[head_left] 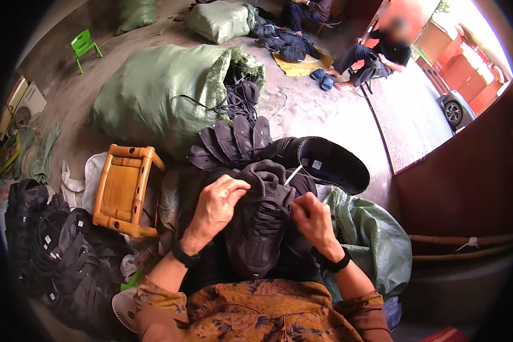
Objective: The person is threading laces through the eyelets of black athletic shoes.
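A black laced shoe upper [259, 219] lies in my lap, its toe toward me and its collar facing away. My left hand [215, 206] pinches the left side of the collar between thumb and fingers. On the other side, my right hand [316, 221] is closed at the upper's right edge, its fingertips partly hidden. A thin white strip [293, 174] sticks up behind the collar. Just beyond, several more black uppers [233, 139] lie fanned out. To their right, another black upper [335, 162] lies with its hollow side showing and small white labels inside.
A large green woven sack [154, 94] spills black uppers ahead. At left stand a bamboo stool [122, 188] and a black pile of uppers [62, 251]. A green sack [370, 245] lies by my right arm. A seated person [376, 54] works farther off, near a green chair-filled floor's far side.
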The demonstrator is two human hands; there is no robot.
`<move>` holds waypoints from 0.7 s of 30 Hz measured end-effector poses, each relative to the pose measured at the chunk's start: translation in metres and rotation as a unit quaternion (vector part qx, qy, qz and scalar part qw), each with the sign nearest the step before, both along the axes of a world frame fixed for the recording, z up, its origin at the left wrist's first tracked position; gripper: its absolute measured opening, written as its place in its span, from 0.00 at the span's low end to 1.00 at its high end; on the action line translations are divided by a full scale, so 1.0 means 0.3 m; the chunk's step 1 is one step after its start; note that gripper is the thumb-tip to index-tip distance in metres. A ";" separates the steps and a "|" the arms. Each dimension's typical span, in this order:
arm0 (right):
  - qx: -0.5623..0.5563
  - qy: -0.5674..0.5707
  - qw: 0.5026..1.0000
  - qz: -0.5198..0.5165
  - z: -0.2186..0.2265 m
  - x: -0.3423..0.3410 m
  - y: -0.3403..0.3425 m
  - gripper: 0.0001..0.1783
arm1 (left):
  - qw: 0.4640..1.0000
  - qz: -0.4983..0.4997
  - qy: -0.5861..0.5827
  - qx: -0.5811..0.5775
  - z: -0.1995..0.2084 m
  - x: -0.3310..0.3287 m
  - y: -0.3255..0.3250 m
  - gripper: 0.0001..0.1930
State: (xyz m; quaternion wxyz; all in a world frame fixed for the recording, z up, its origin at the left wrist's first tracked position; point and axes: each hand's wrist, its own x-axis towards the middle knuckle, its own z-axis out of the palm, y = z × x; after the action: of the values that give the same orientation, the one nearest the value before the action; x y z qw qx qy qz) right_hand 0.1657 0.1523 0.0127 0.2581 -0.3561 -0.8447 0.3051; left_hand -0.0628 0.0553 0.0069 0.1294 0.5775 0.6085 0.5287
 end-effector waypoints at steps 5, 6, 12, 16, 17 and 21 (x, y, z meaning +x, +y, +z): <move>-0.044 0.071 0.996 0.005 -0.047 0.022 0.000 0.07 | 1.000 0.023 0.018 -0.002 0.033 0.048 0.014 0.07; -0.056 0.060 0.997 0.010 -0.039 0.021 -0.002 0.07 | 0.999 0.029 0.041 -0.014 0.038 0.051 0.009 0.05; -0.153 0.078 0.985 0.004 -0.031 0.020 -0.002 0.07 | 0.977 0.063 0.201 -0.032 0.066 0.074 0.003 0.05; -0.162 0.078 0.984 0.001 -0.027 0.014 0.000 0.07 | 0.914 0.075 0.395 -0.060 0.108 0.127 0.020 0.04; -0.158 0.071 0.985 0.003 -0.023 0.009 -0.001 0.07 | 0.882 0.081 0.460 -0.071 0.119 0.150 0.027 0.04; -0.122 0.040 0.991 0.034 -0.027 0.019 0.029 0.07 | 0.773 0.019 0.630 -0.073 0.145 0.180 0.058 0.03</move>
State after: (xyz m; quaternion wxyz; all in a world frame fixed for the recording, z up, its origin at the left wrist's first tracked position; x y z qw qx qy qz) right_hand 0.1714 0.1610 0.0046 0.2356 -0.3431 -0.8021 0.4283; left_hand -0.0088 0.0728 0.0506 -0.2515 0.7583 0.6014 0.0034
